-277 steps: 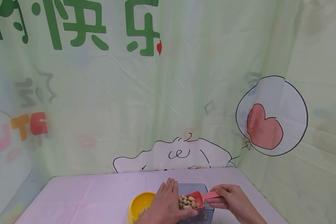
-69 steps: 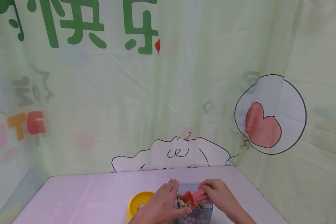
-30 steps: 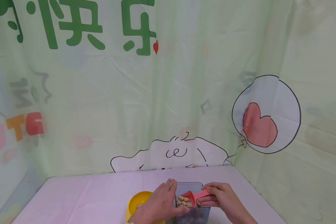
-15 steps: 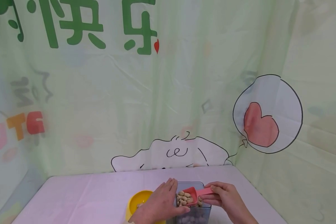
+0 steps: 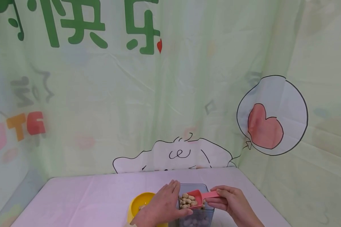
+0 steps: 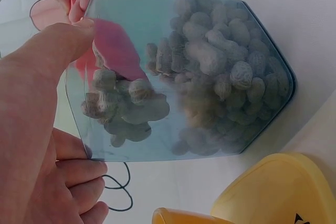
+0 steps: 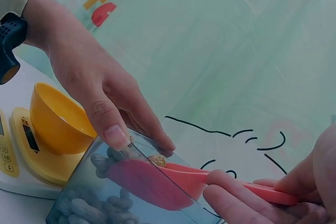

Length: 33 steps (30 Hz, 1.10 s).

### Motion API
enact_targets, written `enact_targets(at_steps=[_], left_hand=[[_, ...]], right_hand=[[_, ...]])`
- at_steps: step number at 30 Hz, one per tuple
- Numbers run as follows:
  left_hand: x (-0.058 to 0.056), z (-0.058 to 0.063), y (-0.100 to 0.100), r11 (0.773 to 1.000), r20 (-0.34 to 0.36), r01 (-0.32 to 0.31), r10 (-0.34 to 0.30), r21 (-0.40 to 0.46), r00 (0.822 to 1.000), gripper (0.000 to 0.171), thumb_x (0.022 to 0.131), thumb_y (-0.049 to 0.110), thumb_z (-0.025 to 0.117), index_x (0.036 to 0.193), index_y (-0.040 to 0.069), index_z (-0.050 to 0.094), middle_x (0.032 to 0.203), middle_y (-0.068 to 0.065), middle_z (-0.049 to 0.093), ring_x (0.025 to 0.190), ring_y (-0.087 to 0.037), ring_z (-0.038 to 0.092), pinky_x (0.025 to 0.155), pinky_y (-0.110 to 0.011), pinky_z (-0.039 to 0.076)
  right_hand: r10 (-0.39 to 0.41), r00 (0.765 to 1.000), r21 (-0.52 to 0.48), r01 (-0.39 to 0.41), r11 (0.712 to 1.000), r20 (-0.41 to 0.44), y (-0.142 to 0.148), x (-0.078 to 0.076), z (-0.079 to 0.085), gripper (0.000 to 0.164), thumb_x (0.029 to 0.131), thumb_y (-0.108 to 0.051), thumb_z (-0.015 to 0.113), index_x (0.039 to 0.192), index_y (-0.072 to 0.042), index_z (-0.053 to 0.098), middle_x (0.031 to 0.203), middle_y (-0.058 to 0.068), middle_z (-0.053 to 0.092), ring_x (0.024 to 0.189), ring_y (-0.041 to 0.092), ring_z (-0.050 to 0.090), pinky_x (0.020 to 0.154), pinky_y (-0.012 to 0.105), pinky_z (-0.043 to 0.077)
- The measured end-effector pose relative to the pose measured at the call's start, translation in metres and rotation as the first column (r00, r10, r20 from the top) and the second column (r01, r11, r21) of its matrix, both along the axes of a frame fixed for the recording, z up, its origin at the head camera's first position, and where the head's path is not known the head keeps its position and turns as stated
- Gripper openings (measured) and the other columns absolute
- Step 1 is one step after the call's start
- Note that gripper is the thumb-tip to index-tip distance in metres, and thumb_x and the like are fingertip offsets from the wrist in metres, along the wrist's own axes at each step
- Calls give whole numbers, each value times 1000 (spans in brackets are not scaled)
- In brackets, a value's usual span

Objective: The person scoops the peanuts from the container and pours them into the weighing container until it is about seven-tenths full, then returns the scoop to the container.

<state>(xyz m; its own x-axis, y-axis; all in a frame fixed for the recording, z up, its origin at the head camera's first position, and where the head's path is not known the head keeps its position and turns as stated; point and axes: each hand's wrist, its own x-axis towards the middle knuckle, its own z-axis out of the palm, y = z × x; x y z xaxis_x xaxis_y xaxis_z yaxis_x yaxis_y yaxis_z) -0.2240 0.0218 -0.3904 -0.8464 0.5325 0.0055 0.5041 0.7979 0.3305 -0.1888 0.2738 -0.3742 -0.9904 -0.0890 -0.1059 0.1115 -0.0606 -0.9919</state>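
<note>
My right hand (image 5: 234,201) pinches the handle of a red scoop (image 5: 198,198) between thumb and fingers. Peanuts (image 5: 187,200) fill the scoop, which lies nearly level at the mouth of a clear bluish plastic box (image 5: 197,217). Through the box wall in the left wrist view, more peanuts (image 6: 241,74) show in the lower part. My left hand (image 5: 162,205) grips the box at its upper left, thumb at one corner and fingers at the other. Left of that hand is a yellow bowl (image 5: 139,203) holding some peanuts, partly hidden by the hand.
In the right wrist view the yellow bowl stands on a kitchen scale (image 7: 26,156) with a display and buttons. A pale pink cloth covers the table (image 5: 82,198). Printed curtains (image 5: 102,94) hang behind and beside it.
The scoop was dug down into the peanuts; it has since come up loaded and levelled out. My right hand has drawn back slightly to the right. The left hand has barely moved.
</note>
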Motion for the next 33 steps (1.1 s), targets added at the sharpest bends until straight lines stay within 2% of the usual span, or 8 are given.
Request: enact_targets(at_steps=[7, 10, 22, 33], left_hand=[[0, 3, -3, 1000, 20, -4, 3, 29, 1000, 101, 82, 75, 59, 155, 10, 33, 162, -4, 33, 149, -22, 33, 121, -45, 31], [0, 2, -3, 999, 28, -1, 0, 35, 1000, 101, 81, 75, 59, 155, 11, 33, 162, -3, 34, 148, -22, 33, 121, -45, 32], [-1, 0, -1, 1000, 14, -6, 6, 21, 1000, 101, 81, 75, 59, 154, 10, 34, 161, -3, 35, 148, -22, 35, 121, -45, 33], [-1, 0, -1, 1000, 26, -6, 6, 21, 1000, 101, 82, 74, 59, 155, 11, 32, 161, -3, 34, 149, -21, 33, 121, -44, 32]], right_hand=[[15, 1000, 90, -14, 996, -9, -18, -3, 6, 39, 104, -8, 39, 128, 21, 47, 97, 18, 75, 88, 22, 76, 82, 38, 62], [10, 1000, 102, -9, 995, -6, -21, -3, 7, 37, 104, -8, 39, 127, 20, 48, 96, 18, 75, 87, 22, 76, 81, 37, 62], [-8, 999, 5, 7, 1000, 33, -8, -2, 1, 41, 105, -10, 41, 130, 22, 41, 98, 19, 75, 91, 25, 76, 84, 40, 61], [-3, 999, -63, 5, 998, 37, 3, -3, -6, 32, 105, -8, 41, 122, 15, 54, 99, 15, 75, 92, 21, 75, 86, 38, 60]])
